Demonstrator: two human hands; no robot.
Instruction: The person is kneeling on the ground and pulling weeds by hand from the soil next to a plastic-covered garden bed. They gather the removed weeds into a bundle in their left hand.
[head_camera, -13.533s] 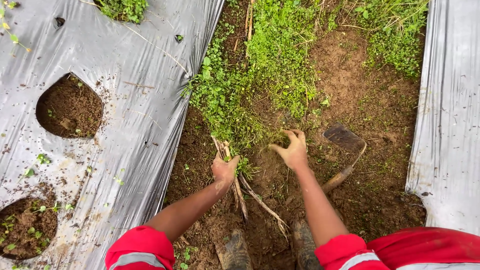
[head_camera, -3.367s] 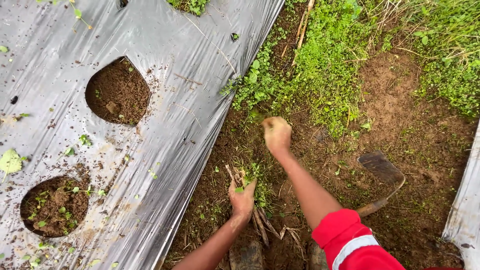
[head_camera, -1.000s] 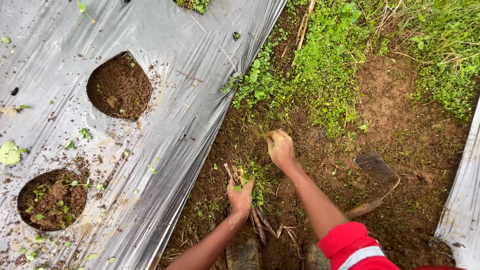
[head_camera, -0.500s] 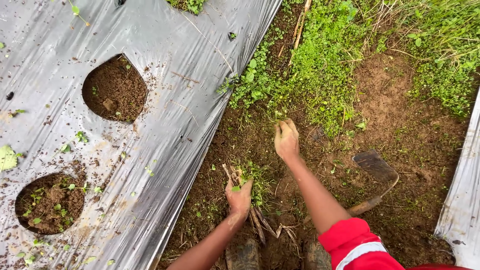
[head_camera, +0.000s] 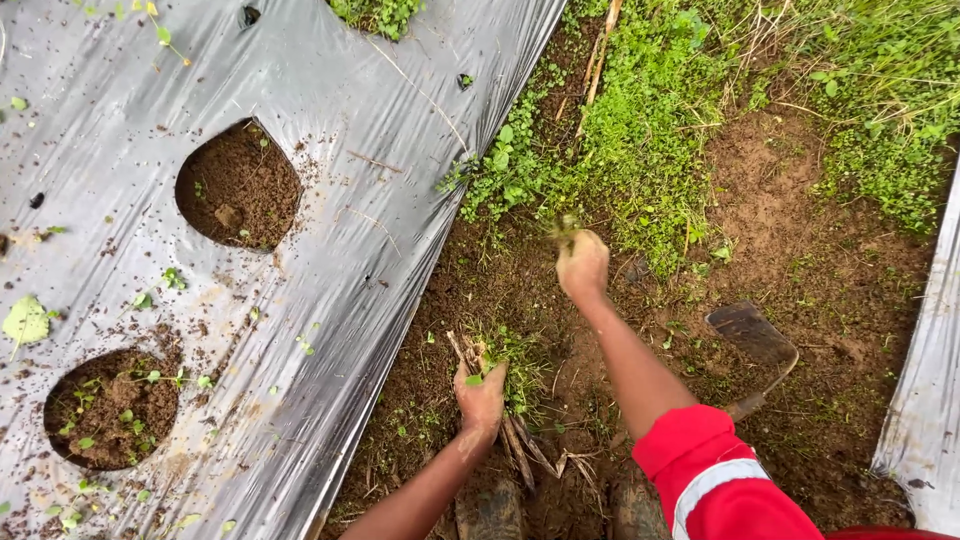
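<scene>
My left hand (head_camera: 482, 397) is shut on a bundle of pulled weeds and dry stalks (head_camera: 503, 358) low over the brown soil of the furrow. My right hand (head_camera: 583, 266), dirty with soil, reaches forward and pinches a small tuft of green weed (head_camera: 565, 228) at the edge of the weed patch (head_camera: 630, 140). Both arms wear red sleeves with a grey stripe. My muddy boots (head_camera: 489, 510) show at the bottom edge.
A hoe (head_camera: 752, 338) with a dark blade lies on the soil to the right. Silver plastic mulch (head_camera: 330, 200) covers the bed on the left, with round planting holes (head_camera: 238, 187) of bare soil. More mulch (head_camera: 925, 400) lies at the right edge.
My right hand has moved forward and a little right, from beside the bundle to the weed patch's edge, and has closed on a tuft. My left hand has kept its bundle in place.
</scene>
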